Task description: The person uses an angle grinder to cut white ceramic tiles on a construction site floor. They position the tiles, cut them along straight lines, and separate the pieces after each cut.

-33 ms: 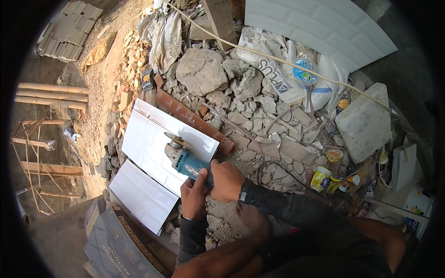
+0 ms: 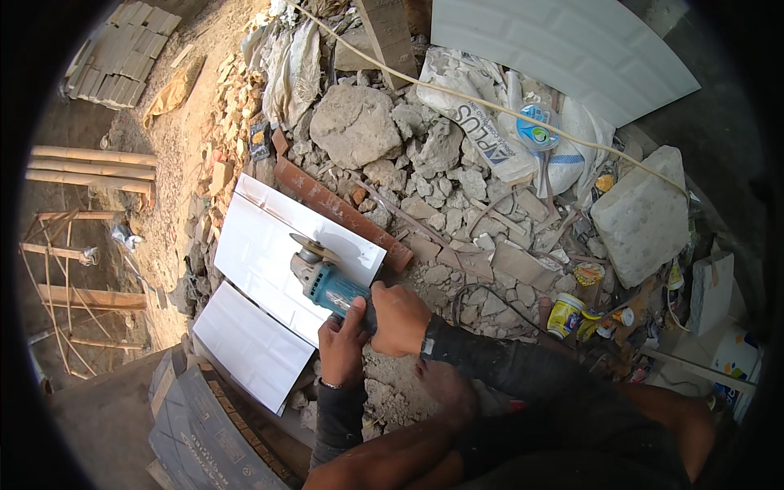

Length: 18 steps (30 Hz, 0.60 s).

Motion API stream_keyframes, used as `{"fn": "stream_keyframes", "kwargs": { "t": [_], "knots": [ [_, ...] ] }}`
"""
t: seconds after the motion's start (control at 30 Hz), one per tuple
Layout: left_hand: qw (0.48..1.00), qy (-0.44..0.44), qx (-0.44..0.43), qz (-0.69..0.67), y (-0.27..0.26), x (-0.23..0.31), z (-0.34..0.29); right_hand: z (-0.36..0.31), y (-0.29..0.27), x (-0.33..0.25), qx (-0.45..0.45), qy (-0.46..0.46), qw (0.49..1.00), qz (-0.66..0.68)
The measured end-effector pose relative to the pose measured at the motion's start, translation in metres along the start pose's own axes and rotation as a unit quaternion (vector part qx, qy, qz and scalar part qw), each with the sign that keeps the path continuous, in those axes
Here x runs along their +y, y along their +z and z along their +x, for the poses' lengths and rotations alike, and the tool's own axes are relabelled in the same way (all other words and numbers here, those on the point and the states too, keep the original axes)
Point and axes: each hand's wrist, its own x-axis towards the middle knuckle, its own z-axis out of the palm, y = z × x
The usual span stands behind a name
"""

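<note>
A teal angle grinder [image 2: 336, 291] is held over a white tile [image 2: 257, 253] with a faint brick pattern. Its cutting disc [image 2: 314, 247] stands edge-on above the tile's upper part; whether it touches the surface I cannot tell. My right hand [image 2: 400, 320] wraps round the dark rear end of the grinder. From the near left, my left hand [image 2: 343, 349] grips the same rear part, thumb on top. A thin line runs along the tile's far side, near its edge. Beside it, closer to me, lies a second white tile piece [image 2: 253, 345].
Broken concrete and rubble [image 2: 355, 126] spread beyond the tiles, with a reddish-brown strip [image 2: 339, 208] along their far edge. A pale cable [image 2: 490, 102] crosses the debris. A large white panel [image 2: 555, 49] stands at the back right, a concrete slab [image 2: 641, 216] below it. Dark flattened cardboard [image 2: 216, 437] lies lower left.
</note>
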Motion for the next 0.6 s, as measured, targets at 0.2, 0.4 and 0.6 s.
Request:
{"fn": "stream_keyframes", "kwargs": {
  "t": [0.2,0.4,0.6],
  "knots": [
    [1.000,-0.008,-0.004,0.003,0.0013,-0.0021,-0.0022,-0.0028,0.0025,0.0036,0.011,-0.003,1.000,-0.008],
    [1.000,-0.009,-0.002,0.009,0.0026,-0.0037,-0.0038,-0.0066,-0.0010,0.0037,0.005,-0.001,1.000,0.001],
    [1.000,-0.007,-0.015,0.006,0.0023,-0.0048,-0.0061,-0.0098,-0.0001,0.0043,0.011,0.001,1.000,-0.003]
  ]
}}
